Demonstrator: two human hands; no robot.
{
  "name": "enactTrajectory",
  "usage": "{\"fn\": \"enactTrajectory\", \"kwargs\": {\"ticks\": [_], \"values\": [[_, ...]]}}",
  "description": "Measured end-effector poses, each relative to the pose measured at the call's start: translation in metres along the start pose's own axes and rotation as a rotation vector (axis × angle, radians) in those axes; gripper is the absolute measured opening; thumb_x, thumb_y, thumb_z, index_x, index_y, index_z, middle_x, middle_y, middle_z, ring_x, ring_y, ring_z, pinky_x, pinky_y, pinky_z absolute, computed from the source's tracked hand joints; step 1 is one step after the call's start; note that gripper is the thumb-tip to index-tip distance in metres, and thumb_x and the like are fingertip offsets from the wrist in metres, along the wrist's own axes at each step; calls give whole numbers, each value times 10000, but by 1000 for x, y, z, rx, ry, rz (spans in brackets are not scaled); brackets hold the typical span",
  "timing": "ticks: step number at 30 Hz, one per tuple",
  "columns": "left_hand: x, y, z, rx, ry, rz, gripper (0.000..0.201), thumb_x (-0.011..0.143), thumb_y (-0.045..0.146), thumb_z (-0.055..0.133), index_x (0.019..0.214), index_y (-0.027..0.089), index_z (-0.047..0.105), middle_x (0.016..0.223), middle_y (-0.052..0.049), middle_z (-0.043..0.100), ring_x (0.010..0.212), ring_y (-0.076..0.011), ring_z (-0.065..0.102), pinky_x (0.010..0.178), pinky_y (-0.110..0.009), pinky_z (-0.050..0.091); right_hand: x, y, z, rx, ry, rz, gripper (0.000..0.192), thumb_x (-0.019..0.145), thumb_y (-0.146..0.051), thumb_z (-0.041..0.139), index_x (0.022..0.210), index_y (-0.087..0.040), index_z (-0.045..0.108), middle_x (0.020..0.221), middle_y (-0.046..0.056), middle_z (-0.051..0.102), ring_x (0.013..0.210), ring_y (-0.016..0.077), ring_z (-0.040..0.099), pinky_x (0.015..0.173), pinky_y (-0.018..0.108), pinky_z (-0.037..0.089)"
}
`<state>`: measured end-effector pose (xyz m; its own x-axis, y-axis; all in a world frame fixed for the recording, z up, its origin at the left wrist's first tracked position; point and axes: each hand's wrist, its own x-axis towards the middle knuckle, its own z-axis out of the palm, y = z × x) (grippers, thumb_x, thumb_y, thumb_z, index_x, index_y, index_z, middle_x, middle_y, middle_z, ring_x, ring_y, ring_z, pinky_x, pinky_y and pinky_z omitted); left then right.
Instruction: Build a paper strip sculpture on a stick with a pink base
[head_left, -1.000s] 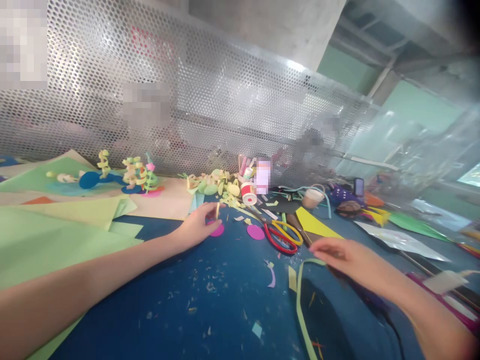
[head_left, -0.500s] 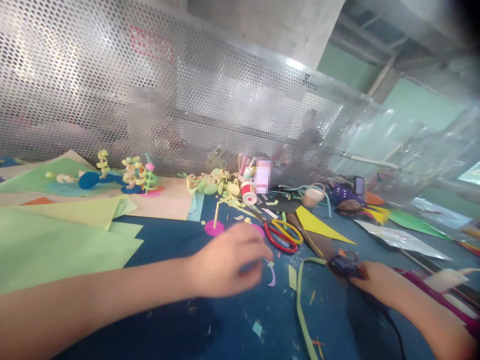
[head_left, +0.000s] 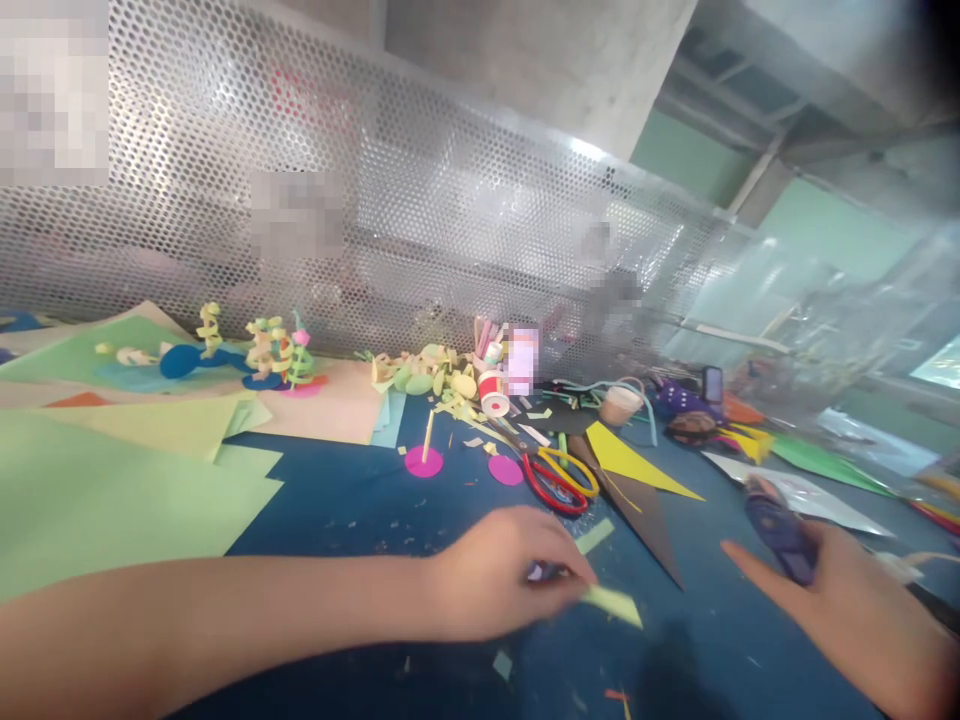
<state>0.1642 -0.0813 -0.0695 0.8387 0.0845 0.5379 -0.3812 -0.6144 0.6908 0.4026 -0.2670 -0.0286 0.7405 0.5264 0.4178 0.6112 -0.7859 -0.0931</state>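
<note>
My left hand (head_left: 510, 580) is closed in a pinch at the middle of the table, with a pale green paper strip (head_left: 616, 606) sticking out past its fingertips. Behind those fingers lies another short green strip (head_left: 598, 535). At the right, my right hand (head_left: 847, 600) is around a dark blue-purple corded tool (head_left: 780, 530), blurred by motion; its thumb stands apart from the tool. The tool is tilted over the near edge of a white sheet (head_left: 727, 468). Scissors (head_left: 559, 480) with red and yellow handles lie beyond my left hand, beside a magenta paper disc (head_left: 505, 470).
Another magenta disc (head_left: 424, 461) carries an upright stick. Green paper sheets (head_left: 112, 490) cover the left side, with small paper figures (head_left: 274, 355) behind. A red-and-white tub (head_left: 494, 394), yellow paper (head_left: 637, 465) and brown paper (head_left: 637, 510) lie farther back. A perforated metal screen (head_left: 450, 200) bounds the table.
My left hand has moved right and nearer, and now pinches the green strip. The long curved strip has left its earlier place. My right hand has swung right with the dark tool.
</note>
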Motion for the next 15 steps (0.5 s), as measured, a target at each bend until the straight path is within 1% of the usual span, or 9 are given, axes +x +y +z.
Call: {"fn": "enactTrajectory", "kwargs": {"ticks": [2,3,5,6,7,9,10,12,15], "values": [[-3,1,-14,-220,176,-244,145,810,222,562,850,147,679,807,-54,671,724,-141,604,668,-231,484,-5,-19,-16,56,-11,7,398,745,-564,447,844,-189,537,755,142,650,786,328,645,596,360,493],[-5,1,-21,-328,248,-338,129,794,234,586,834,146,671,776,-39,660,687,-127,593,645,-228,480,-9,-30,-21,95,-39,-3,408,750,-598,432,788,-209,548,693,113,640,738,315,641,583,355,488],[-10,-2,-34,-474,384,-456,97,755,228,631,802,143,643,721,-6,625,629,-100,562,623,-221,470,-18,-51,-28,262,-141,-113,458,783,-630,367,643,-226,529,574,63,597,622,261,617,559,322,483],[-14,-4,-40,-510,440,-489,100,738,220,647,802,145,628,708,8,610,611,-91,549,620,-222,467,-23,-62,-29,374,-217,-202,482,799,-631,344,602,-225,514,543,41,579,579,228,599,544,296,483],[-18,-6,-45,-525,482,-511,116,732,219,654,817,149,619,705,17,601,601,-86,541,623,-225,466,-30,-74,-29,502,-256,-284,477,827,-607,329,625,-222,523,572,26,591,587,201,597,555,268,489],[-27,-8,-51,-520,525,-543,142,736,236,651,844,154,610,723,17,599,611,-91,547,635,-237,471,-43,-96,-28,678,-307,-403,406,853,-559,356,752,-226,563,627,2,609,599,170,598,547,228,499],[-31,-8,-53,-506,528,-556,151,741,250,646,853,154,611,747,9,605,629,-99,557,645,-244,475,-50,-105,-26,737,-316,-444,381,864,-537,365,769,-229,567,645,2,618,616,165,607,561,220,510],[-38,-7,-56,-470,526,-588,173,744,274,642,862,150,616,804,-10,616,663,-116,576,666,-260,481,-59,-119,-23,783,-354,-516,347,876,-505,383,806,-235,589,672,8,634,648,168,625,611,228,535],[-44,-1,-57,-426,528,-631,212,743,297,645,891,148,613,814,-11,608,649,-119,587,681,-272,483,-65,-129,-18,763,-357,-555,354,867,-514,412,912,-233,622,739,42,664,703,192,645,652,263,559]]}}
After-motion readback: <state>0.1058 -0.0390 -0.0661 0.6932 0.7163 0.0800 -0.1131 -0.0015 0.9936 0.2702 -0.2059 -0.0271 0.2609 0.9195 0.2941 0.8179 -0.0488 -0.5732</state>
